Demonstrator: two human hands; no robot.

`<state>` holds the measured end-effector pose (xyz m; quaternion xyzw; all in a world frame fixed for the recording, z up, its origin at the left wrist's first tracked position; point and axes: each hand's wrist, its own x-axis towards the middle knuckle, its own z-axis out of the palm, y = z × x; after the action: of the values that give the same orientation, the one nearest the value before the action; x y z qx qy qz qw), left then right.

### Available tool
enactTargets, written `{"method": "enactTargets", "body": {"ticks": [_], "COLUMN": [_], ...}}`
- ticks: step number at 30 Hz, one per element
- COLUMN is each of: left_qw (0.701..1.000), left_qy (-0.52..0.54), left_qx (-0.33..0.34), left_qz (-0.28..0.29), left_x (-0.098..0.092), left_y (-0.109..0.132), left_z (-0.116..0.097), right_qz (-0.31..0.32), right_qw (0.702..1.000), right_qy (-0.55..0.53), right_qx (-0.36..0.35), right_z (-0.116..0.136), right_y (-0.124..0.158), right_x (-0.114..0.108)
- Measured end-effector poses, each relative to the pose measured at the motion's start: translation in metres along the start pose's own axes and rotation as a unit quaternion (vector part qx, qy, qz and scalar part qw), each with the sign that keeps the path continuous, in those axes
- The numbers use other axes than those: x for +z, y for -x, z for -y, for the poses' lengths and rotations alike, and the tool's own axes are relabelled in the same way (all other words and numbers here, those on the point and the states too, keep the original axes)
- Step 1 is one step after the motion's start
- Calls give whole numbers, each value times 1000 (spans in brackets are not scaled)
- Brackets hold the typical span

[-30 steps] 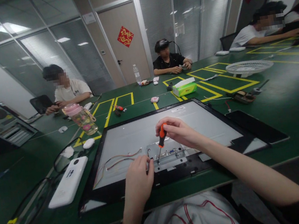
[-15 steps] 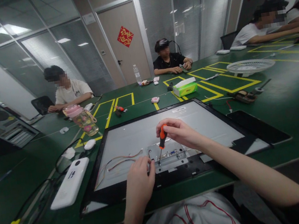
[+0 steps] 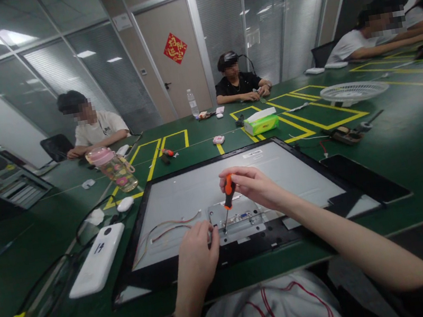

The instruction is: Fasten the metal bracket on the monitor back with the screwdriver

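Observation:
An orange and black screwdriver is gripped near its top by my right hand. Its shaft slants down to the lower left part of a metal bracket with a blue port. My left hand rests at the bracket's left edge, fingers curled and pressed together; whatever they pinch is too small to name. Under both hands lies a large flat panel with a black frame. Thin wires run over the panel left of the bracket.
Left of the panel are a white power bank, black cables and a pink-lidded bottle. Beyond it stands a green tissue box. A black flat device lies at right. Several people sit around the table.
The camera view has shifted slightly. Both hands keep their places at the bracket, and the screwdriver handle appears slightly turned.

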<state>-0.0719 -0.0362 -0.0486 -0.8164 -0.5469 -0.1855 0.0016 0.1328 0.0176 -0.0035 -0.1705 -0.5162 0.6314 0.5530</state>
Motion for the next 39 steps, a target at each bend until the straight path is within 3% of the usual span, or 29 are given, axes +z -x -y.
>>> {"method": "enactTargets", "body": {"ticks": [23,39], "left_qw": [1000,1000], "left_qy": [-6,-6], "left_qx": [3,11], "left_qz": [-9,-18], "left_x": [0,-1], "left_y": [-2,0], "left_z": [0,-1], "right_qz": [33,20], "right_qw": [999,999], "right_qy": [20,26], "right_qx": [-16,-3], "right_z": [2,2], "right_y": [3,2], "right_x": [1,0]}}
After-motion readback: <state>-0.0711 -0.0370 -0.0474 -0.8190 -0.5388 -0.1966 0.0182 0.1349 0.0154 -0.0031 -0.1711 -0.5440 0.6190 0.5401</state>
